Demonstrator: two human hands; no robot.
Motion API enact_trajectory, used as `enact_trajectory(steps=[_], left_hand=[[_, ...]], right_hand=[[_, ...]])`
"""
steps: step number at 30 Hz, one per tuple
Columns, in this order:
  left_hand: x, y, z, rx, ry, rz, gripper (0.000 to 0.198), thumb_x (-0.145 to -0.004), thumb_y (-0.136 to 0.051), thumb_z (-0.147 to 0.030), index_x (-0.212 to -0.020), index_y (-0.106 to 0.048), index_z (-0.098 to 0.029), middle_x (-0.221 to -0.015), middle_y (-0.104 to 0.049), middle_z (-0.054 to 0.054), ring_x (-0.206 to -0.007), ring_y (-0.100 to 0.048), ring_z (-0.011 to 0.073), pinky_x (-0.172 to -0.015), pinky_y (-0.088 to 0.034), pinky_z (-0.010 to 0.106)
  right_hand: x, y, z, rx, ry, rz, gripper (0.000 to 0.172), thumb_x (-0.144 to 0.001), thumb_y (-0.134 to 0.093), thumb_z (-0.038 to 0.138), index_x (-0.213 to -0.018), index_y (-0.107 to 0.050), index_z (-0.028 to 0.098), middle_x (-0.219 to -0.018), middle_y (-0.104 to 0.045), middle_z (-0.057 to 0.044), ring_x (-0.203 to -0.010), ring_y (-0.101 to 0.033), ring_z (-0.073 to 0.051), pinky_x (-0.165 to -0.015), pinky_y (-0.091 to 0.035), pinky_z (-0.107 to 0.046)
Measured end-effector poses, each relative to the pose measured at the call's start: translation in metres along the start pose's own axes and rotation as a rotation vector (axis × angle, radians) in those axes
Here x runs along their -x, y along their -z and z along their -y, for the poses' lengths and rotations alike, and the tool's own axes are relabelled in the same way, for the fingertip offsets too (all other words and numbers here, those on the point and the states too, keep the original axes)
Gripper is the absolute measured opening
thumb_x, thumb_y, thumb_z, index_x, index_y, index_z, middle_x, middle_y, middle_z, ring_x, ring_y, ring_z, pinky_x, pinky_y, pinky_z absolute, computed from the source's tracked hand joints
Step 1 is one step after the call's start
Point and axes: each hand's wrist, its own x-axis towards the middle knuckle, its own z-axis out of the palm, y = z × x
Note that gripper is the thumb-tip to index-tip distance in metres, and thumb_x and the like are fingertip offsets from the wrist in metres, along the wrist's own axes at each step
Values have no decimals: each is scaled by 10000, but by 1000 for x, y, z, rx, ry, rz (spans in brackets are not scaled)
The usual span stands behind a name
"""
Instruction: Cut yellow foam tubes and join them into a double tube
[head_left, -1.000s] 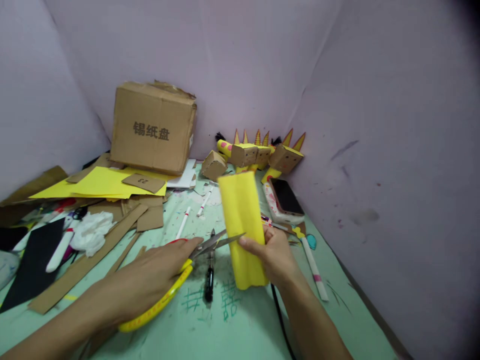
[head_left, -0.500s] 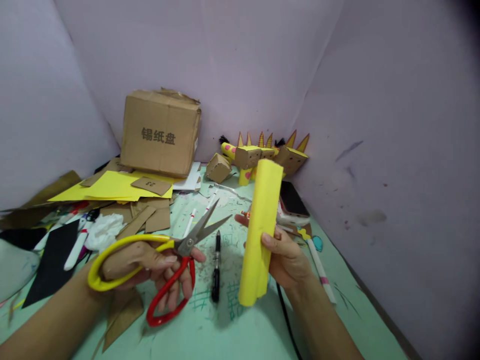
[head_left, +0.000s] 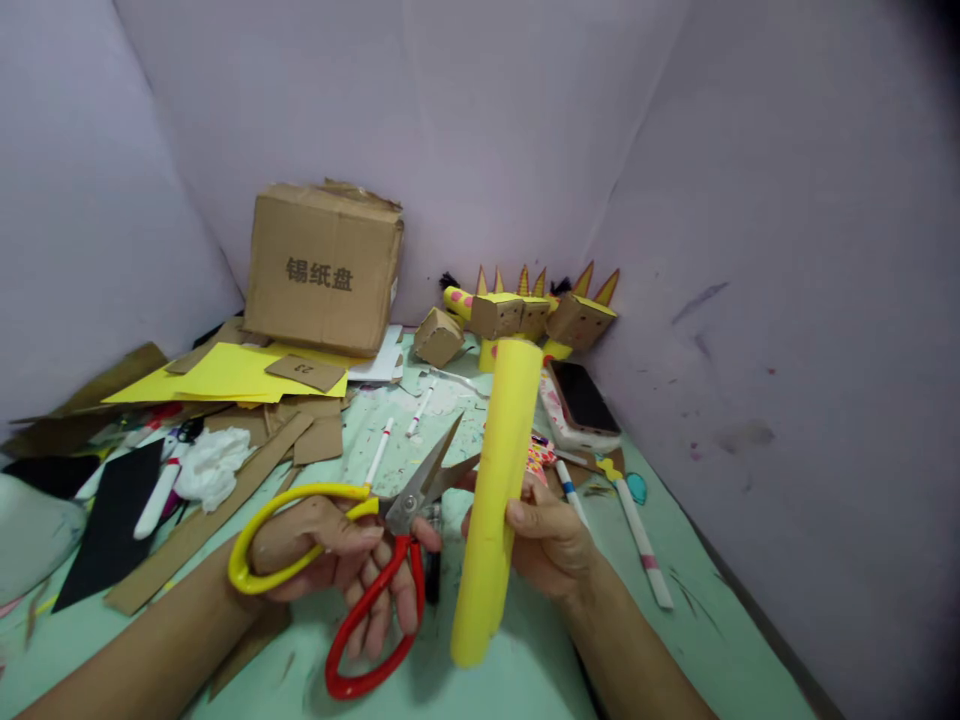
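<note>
My left hand (head_left: 341, 560) holds a pair of scissors (head_left: 407, 510) with one yellow and one red handle loop. Their blades stand apart, the tips pointing up and to the right; the lower blade's tip reaches the left edge of a yellow paper tube (head_left: 496, 500). My right hand (head_left: 551, 535) is wrapped round this tube, thumb on its front, and keeps it tilted nearly upright; the fingers behind it are mostly hidden. Partly covered by the left fingers and scissors, a black pen (head_left: 433, 575) lies on the table beneath.
A cardboard box (head_left: 322, 270) stands at the back left behind yellow sheets (head_left: 232, 372) and cardboard scraps. Yellow paper figures with cardboard heads (head_left: 499, 315) stand at the back. A phone (head_left: 585, 396) and a white marker (head_left: 643, 540) lie on the right; crumpled tissue (head_left: 215, 465) lies left.
The scissors and my left hand have moved right and slightly down, towards the tube. My right hand has brought the tube left and down, turning it a little.
</note>
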Motion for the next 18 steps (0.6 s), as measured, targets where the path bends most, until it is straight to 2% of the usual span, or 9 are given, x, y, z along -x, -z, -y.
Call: enact_trajectory(steps=[6, 9, 13, 18], left_hand=[[0, 5, 4, 40, -53, -21, 385, -870, -412, -416, -1144, -500, -160, -862, -704, 78, -641, -680, 206, -491, -498, 278], [-1, 3, 3, 50, -46, -9, 396, -860, -412, -440, -1125, -513, -164, -822, -703, 63, -615, -676, 209, -461, -488, 271], [-2, 2, 7, 86, -58, 40, 383, -864, -397, -445, -1096, -529, -170, -792, -694, 53, -576, -663, 204, -428, -472, 261], [-1, 4, 12, 93, -67, 91, 411, -853, -407, -476, -1123, -503, -181, -817, -679, 74, -556, -649, 202, -465, -468, 285]], right_hand=[[-1, 1, -2, -63, 93, -26, 357, -539, -803, 228, -874, -691, 177, -813, -728, -24, -633, -668, -161, -590, -529, -232], [-1, 3, -3, -31, 62, 26, 334, -551, -796, 236, -858, -691, 153, -824, -721, -41, -624, -659, -156, -570, -519, -227], [-1, 4, -5, 25, 28, 74, 383, -561, -797, 269, -892, -684, 114, -690, -703, -48, -591, -633, -140, -538, -483, -202], [0, 4, -7, 28, 90, 138, 368, -530, -815, 273, -854, -693, 147, -722, -670, -21, -614, -614, -136, -562, -479, -217]])
